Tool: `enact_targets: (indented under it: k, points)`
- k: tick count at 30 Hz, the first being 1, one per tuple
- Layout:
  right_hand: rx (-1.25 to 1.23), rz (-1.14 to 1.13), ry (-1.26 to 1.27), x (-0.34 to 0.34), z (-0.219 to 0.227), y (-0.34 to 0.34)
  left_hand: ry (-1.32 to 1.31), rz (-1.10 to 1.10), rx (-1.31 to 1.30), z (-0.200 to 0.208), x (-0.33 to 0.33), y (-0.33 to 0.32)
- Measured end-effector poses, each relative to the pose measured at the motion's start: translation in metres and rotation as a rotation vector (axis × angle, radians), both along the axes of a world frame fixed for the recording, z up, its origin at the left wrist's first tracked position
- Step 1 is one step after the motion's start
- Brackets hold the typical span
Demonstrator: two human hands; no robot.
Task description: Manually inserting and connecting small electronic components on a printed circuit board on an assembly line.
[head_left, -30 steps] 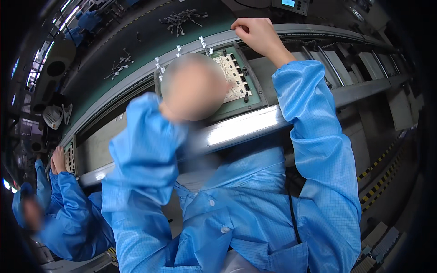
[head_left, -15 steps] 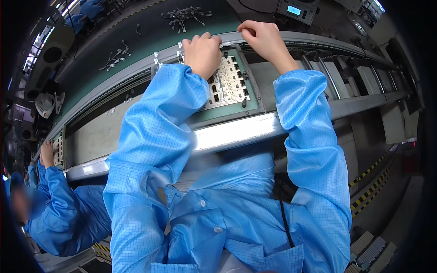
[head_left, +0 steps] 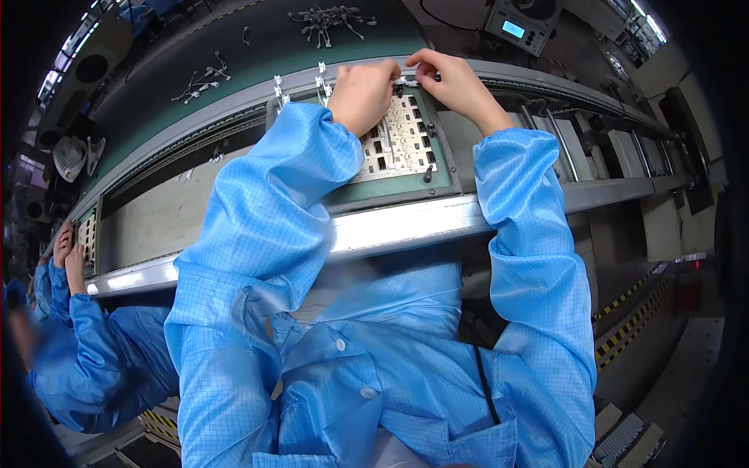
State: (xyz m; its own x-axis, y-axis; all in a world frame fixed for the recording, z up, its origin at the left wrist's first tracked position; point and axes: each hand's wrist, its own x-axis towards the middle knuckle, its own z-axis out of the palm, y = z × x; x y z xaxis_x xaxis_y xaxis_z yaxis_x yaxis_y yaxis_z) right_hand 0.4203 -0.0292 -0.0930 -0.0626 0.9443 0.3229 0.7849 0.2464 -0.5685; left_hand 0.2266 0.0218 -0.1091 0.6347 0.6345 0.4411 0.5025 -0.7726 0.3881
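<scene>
A white circuit board panel with rows of black components lies in a green-bedded fixture frame on the conveyor. My left hand is over the panel's far left part, its fingers closed at a small white connector by the far edge. Close to the same connector, my right hand has its thumb and forefinger curled together; whatever is in them is too small to make out. A thin white cable runs across the panel beside my left hand. White plug ends stand at the frame's far left side.
Wire harnesses lie in a pile and a smaller cluster on the green bench beyond the rail. A device with a lit screen stands at the far right. At the left, a co-worker's hands are at another panel.
My right hand has come left and down, close to the left fingers. My left hand has shifted slightly right within the view. The co-worker's second hand now shows at their panel.
</scene>
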Motion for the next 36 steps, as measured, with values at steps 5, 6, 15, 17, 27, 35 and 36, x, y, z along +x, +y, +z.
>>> enact_targets:
  k: [5, 6, 15, 17, 27, 35, 36]
  points:
    - [0.168, 0.04, -0.199, -0.002, -0.007, 0.004, 0.08, 0.011, 0.29, -0.001, -0.003, 0.0]
    - [0.166, -0.004, -0.186, -0.007, -0.006, 0.003, 0.1, 0.017, 0.366, -0.003, -0.005, 0.0]
    - [0.172, 0.005, -0.359, -0.009, -0.002, 0.0, 0.031, 0.062, 0.144, -0.005, -0.005, 0.007]
    - [0.127, 0.011, -0.432, -0.012, 0.001, -0.006, 0.013, 0.162, 0.166, 0.011, -0.013, 0.009]
    - [0.22, -0.014, -0.638, -0.023, -0.002, -0.015, 0.323, 0.412, 0.103, 0.014, -0.044, 0.026]
    - [0.217, 0.035, -0.474, -0.022, 0.022, -0.021, 0.346, -0.024, 0.314, 0.037, -0.048, 0.013]
    - [0.211, 0.038, -0.472, -0.022, 0.021, -0.021, 0.348, -0.023, 0.307, 0.037, -0.054, 0.013]
